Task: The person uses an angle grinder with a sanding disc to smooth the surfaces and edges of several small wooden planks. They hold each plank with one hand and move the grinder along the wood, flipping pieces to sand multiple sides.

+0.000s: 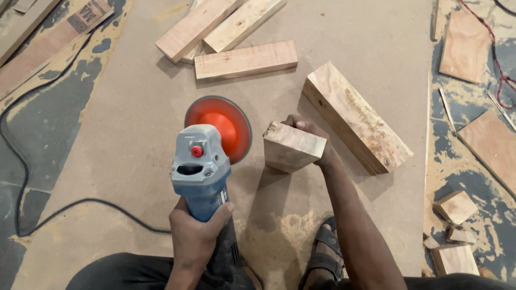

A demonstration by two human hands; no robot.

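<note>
At the bottom of the frame, the left hand (196,233) was closed around the body of one blue angle grinder (207,166); its orange disc (220,129) stood just beside the small wood block (293,146). The right hand (312,134), at centre, gripped that block on its edge on the board floor (134,134). Sanding seemed about to begin; the next move needs disc meeting wood, steadily. One long beam (357,118) lay right; four planks (244,60) at top.

A dusty fibreboard sheet (134,123) covers a blue-patched floor (43,123) strewn with sawdust (279,231) and plywood offcuts (465,45).
</note>
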